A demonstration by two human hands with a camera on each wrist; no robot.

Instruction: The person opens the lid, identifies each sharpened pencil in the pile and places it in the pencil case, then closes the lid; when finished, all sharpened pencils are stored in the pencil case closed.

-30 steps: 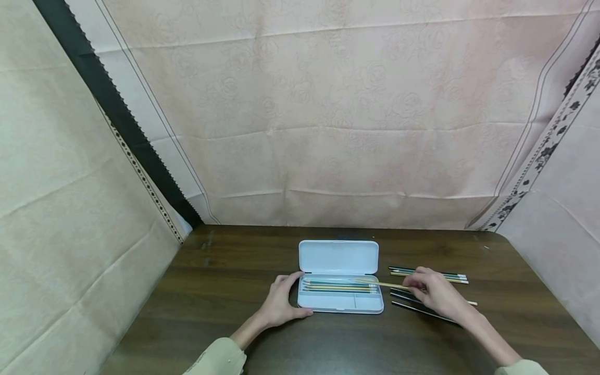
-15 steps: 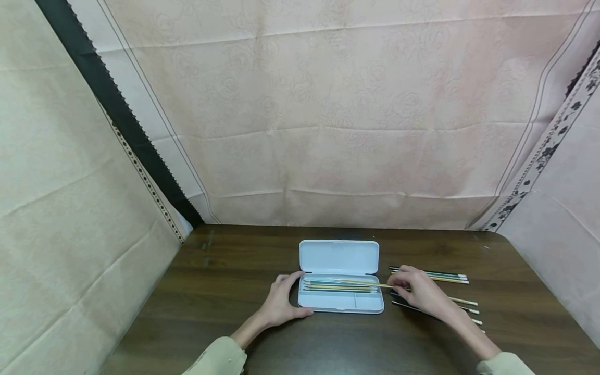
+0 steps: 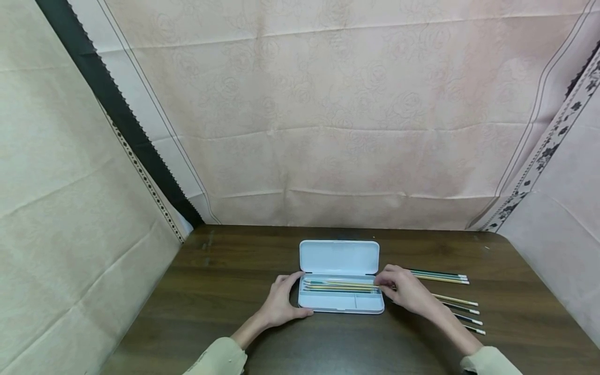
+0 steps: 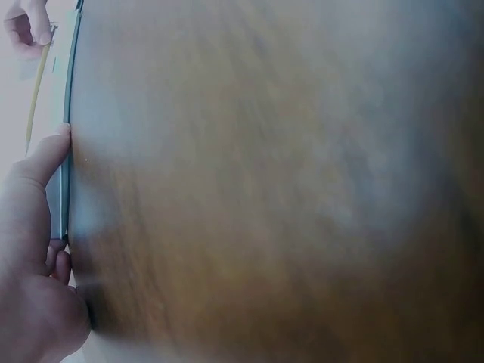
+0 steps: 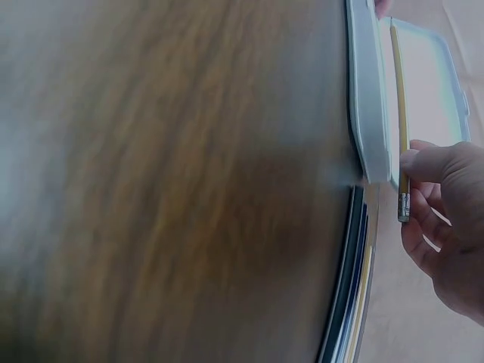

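A light blue pencil case [image 3: 328, 301] lies on the table with its lid [image 3: 339, 255] swung back, several pencils [image 3: 330, 289] lined up in its long compartment. My left hand [image 3: 280, 302] holds the case's left end, thumb along the front edge and fingers toward the back corner. Over the case's right end, my right hand [image 3: 407, 290] pinches a yellow pencil [image 5: 401, 98] near its metal-banded end. In the right wrist view this pencil is held above the open case, pointing toward the left hand.
Right of the case lie loose pencils: a dark green and yellow group [image 3: 440, 277] farther back, and several spread ones [image 3: 461, 308] nearer, partly hidden by the right hand and forearm. Patterned cloth [image 3: 337, 156] hangs behind the brown table [image 3: 244, 250].
My right hand has moved left with the yellow pencil, from over the loose pencils to the case's right end, bringing the pencil over the compartment. The left hand and case have stayed put.
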